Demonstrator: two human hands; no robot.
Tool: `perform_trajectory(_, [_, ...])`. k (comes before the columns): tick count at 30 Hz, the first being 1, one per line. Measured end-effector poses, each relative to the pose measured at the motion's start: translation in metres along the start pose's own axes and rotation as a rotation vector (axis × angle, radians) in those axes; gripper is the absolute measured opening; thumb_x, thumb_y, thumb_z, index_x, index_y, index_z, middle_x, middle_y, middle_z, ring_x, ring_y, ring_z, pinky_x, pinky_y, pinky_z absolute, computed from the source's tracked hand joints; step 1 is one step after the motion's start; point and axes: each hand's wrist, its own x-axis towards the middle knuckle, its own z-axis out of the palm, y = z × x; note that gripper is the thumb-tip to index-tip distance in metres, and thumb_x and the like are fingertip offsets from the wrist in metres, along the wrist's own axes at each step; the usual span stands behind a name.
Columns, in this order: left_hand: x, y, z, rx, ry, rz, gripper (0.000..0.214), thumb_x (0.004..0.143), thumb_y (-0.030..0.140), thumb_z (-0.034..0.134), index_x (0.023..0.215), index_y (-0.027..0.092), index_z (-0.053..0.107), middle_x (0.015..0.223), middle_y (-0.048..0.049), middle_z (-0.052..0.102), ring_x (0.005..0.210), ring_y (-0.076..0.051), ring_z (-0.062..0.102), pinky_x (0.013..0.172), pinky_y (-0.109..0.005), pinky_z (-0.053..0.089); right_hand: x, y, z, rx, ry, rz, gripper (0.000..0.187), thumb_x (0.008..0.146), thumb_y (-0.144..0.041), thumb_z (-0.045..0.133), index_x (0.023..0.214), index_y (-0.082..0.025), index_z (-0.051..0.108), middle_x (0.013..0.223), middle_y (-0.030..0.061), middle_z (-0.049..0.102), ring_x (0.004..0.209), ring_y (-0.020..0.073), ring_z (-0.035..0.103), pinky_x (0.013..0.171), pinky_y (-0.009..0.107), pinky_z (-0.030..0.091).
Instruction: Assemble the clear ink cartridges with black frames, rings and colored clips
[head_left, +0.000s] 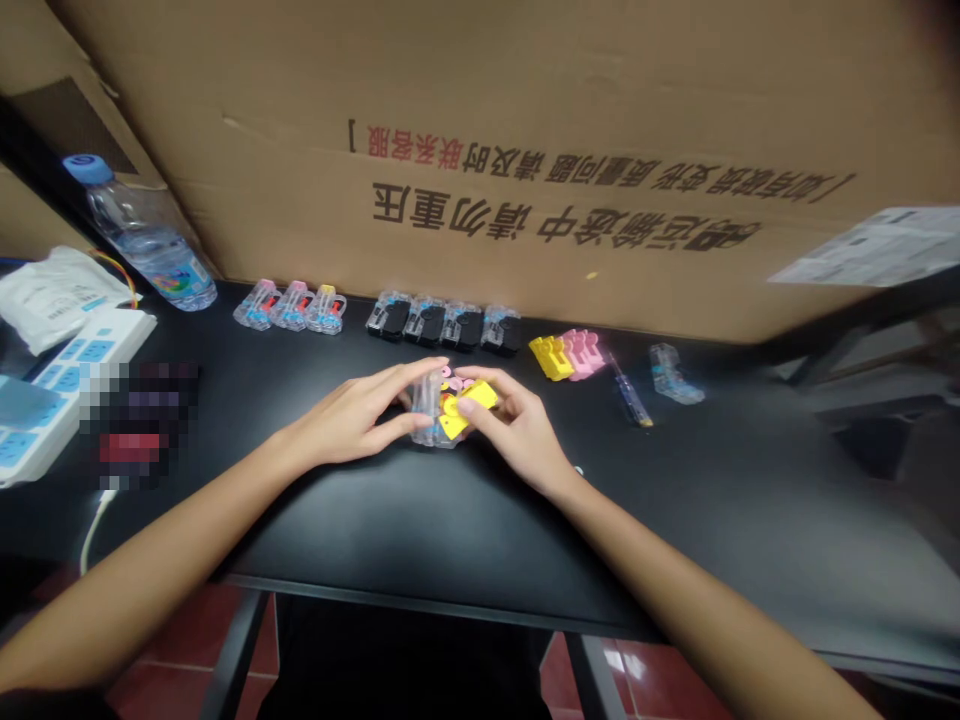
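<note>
My left hand (356, 412) has its thumb and fingers closed around a clear plastic housing (425, 408) with light blue parts, just above the black table. My right hand (525, 430) pinches a yellow plastic piece (478, 398) between thumb and fingers, against the housing's right side. Small pink and yellow round pieces (459, 383) show between the hands, partly covered by the fingers. Just beyond my right hand is a group of yellow clip-like parts (551, 358) and pink ones (582, 353). How the yellow piece meets the housing is partly hidden.
Three clear units (292, 306) and several clear-and-black ones (444, 323) line the back of the table (420, 530). A screwdriver (631, 395) and another clear housing (675, 374) lie right. At left are a water bottle (161, 250) and power strip (82, 365). A cardboard box (525, 90) stands behind.
</note>
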Motion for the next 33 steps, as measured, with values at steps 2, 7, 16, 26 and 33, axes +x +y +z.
perform_trajectory(2, [0.001,-0.001,-0.002,0.019,0.044,0.085,0.048,0.113,0.029,0.049,0.161,0.03,0.049,0.141,-0.0105,0.071,0.109,-0.021,0.074,0.102,-0.037,0.059,0.001,0.0,-0.003,0.059,0.02,0.036,0.051,0.09,-0.058,0.081,0.128,-0.025,0.074,0.108,0.007,0.08,0.085,0.0223,0.075,0.075,0.035,0.065])
perform_trajectory(7, [0.002,-0.004,0.003,0.156,0.141,0.209,0.037,0.11,0.026,0.055,0.147,0.026,0.064,0.1,-0.0053,0.076,0.086,-0.018,0.07,0.085,-0.032,0.057,0.001,0.0,-0.001,0.219,-0.097,0.169,0.053,0.09,-0.059,0.079,0.128,-0.023,0.077,0.109,0.0085,0.081,0.088,0.0225,0.076,0.078,0.036,0.064])
perform_trajectory(16, [0.004,0.0,0.011,0.0,0.264,0.022,0.02,0.101,0.038,0.072,0.107,0.019,0.074,0.078,-0.0003,0.071,0.064,-0.013,0.061,0.064,-0.024,0.05,-0.004,-0.002,0.002,0.215,-0.212,0.06,0.062,0.094,-0.068,0.071,0.135,-0.022,0.068,0.083,0.0025,0.073,0.065,0.0182,0.068,0.066,0.034,0.061])
perform_trajectory(26, [0.01,0.006,0.006,-0.209,0.251,-0.17,0.032,0.098,0.047,0.07,0.09,0.016,0.073,0.058,0.0069,0.048,0.054,-0.009,0.04,0.055,-0.022,0.035,0.001,-0.011,-0.009,-0.136,0.021,-0.114,0.047,0.093,-0.066,0.073,0.103,-0.021,0.079,0.069,0.0002,0.067,0.057,0.0161,0.059,0.058,0.031,0.054])
perform_trajectory(33, [0.011,0.003,0.01,-0.348,0.134,-0.194,0.038,0.095,0.051,0.073,0.081,0.015,0.071,0.062,0.0032,0.056,0.056,-0.011,0.046,0.055,-0.023,0.036,0.0,-0.015,-0.008,-0.179,-0.092,-0.098,0.043,0.094,-0.062,0.072,0.092,-0.02,0.078,0.067,0.0005,0.067,0.056,0.0159,0.058,0.055,0.03,0.05])
